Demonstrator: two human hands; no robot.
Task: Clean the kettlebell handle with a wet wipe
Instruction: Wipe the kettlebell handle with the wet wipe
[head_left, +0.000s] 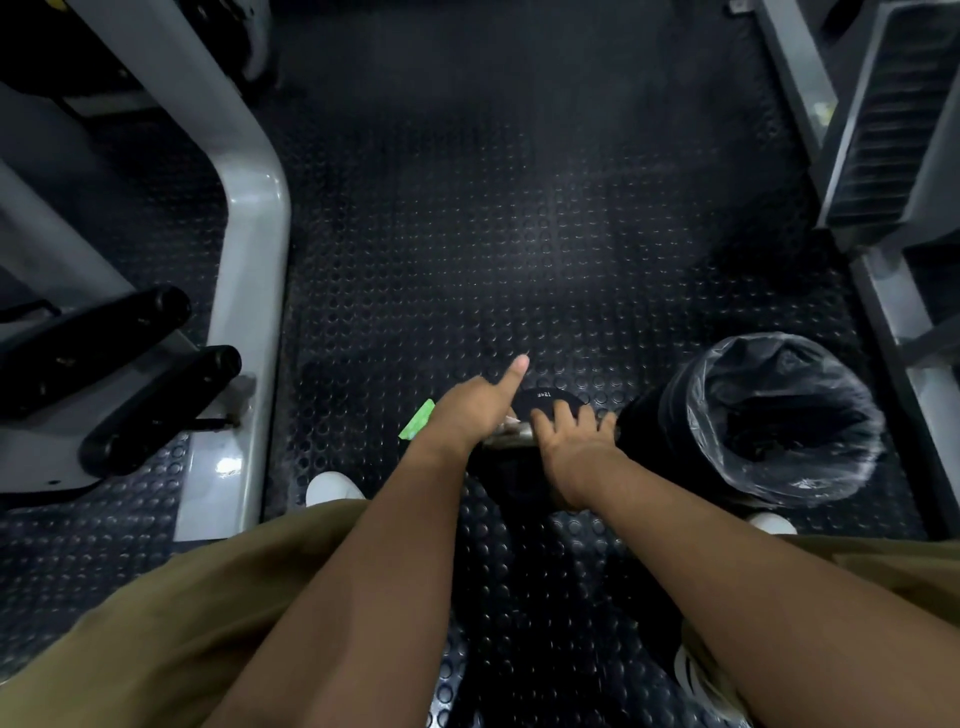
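I am crouched over the kettlebell (545, 410), which sits on the studded black floor mat (467, 234) just in front of my knees, between my two hands. My left hand (472, 410) is closed on the left end of the handle (511, 434), thumb stuck out and pointing to the far side; a pale bit shows under my fingers there, which may be the wipe, though I cannot tell for sure. My right hand (574, 441) lies over the right part of the handle with the fingers spread and curled down onto the black bell, pressing rather than clenched. A green packet (418, 418) lies on the mat just left of my left hand. A bin (779, 421) lined with a clear bag stands right beside the kettlebell, on the right. A grey machine frame (254, 260) runs along the left, with two black padded rollers (156, 400) near it.
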